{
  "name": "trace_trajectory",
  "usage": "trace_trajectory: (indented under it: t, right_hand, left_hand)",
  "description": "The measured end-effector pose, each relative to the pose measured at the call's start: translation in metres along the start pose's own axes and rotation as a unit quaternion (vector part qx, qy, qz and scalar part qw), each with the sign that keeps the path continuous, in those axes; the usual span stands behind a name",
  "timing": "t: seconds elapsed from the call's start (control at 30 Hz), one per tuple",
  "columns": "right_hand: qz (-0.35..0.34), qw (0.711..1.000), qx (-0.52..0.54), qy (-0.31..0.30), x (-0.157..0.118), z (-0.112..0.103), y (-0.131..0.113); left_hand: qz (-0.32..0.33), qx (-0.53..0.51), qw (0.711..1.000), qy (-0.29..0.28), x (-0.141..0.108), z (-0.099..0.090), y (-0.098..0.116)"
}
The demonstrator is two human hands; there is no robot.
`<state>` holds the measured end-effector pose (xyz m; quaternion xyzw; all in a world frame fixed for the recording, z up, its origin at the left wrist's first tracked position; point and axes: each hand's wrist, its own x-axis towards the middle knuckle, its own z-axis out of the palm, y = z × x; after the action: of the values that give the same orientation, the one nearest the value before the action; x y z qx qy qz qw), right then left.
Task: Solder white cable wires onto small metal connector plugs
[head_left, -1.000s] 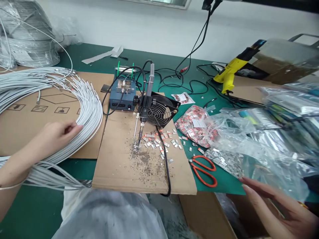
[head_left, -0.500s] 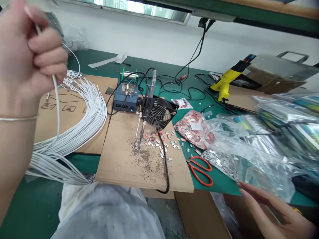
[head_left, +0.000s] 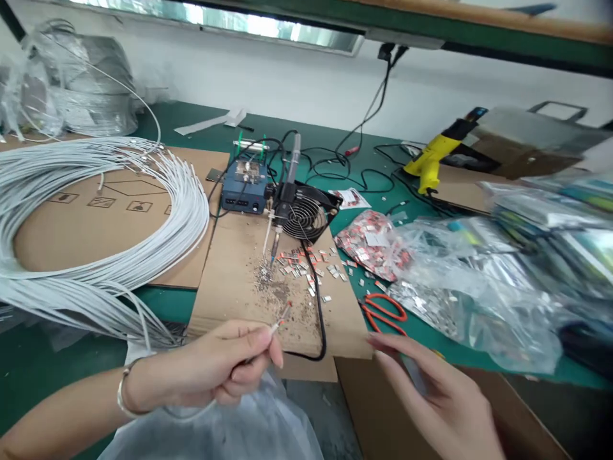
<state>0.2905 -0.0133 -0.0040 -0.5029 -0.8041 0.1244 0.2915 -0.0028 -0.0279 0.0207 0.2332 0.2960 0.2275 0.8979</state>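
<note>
My left hand (head_left: 215, 361) is closed in a pinch on the end of a white cable (head_left: 189, 415), above the front of the cardboard sheet (head_left: 225, 291). From its fingers sticks the cable's tip (head_left: 282, 317), with small orange-red spots on it. My right hand (head_left: 433, 390) hangs by the bench's front edge, thumb and fingers apart, with nothing visible held. Beyond it lie orange-handled scissors (head_left: 383, 308), partly hidden by the fingers. A soldering iron (head_left: 287, 191) stands clamped tip-down over the cardboard, with small metal-and-orange connectors (head_left: 306, 271) scattered beside it.
A large coil of white cables (head_left: 191, 191) covers the left side. Behind the iron stand a blue soldering station (head_left: 244, 191) and a black fan (head_left: 306, 217). Bags of connectors (head_left: 371, 246), a yellow heat gun (head_left: 433, 156) and an open carton (head_left: 373, 409) are at right.
My left hand has come down from the upper left to the front middle, bringing the cable end. My right hand has moved left, towards the cardboard, and remains open.
</note>
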Motion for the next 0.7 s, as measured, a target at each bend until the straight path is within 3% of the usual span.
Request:
trace_trajectory:
  t: [0.07, 0.13, 0.2, 0.3, 0.37, 0.7]
  right_hand:
    - [-0.014, 0.994, 0.101, -0.049, 0.012, 0.015, -0.027]
    - [-0.014, 0.974, 0.200, -0.104, 0.019, 0.030, -0.044]
    - [-0.017, 0.954, 0.271, -0.130, 0.021, 0.041, -0.054]
    - [-0.008, 0.943, 0.306, -0.131, 0.022, 0.052, -0.063]
    - [0.016, 0.941, 0.315, -0.121, 0.021, 0.056, -0.066]
    - [0.082, 0.924, 0.358, -0.103, 0.025, 0.072, -0.061]
  left_hand:
    - [-0.001, 0.058, 0.998, 0.033, 0.009, -0.013, -0.018]
    - [0.007, 0.179, 0.982, 0.060, 0.014, -0.022, -0.024]
    - [0.062, 0.334, 0.937, 0.088, 0.015, -0.024, -0.026]
    - [0.146, 0.505, 0.841, 0.126, 0.012, -0.023, -0.027]
    - [0.154, 0.540, 0.817, 0.132, 0.009, -0.022, -0.026]
    - [0.167, 0.603, 0.765, 0.151, 0.011, -0.022, -0.009]
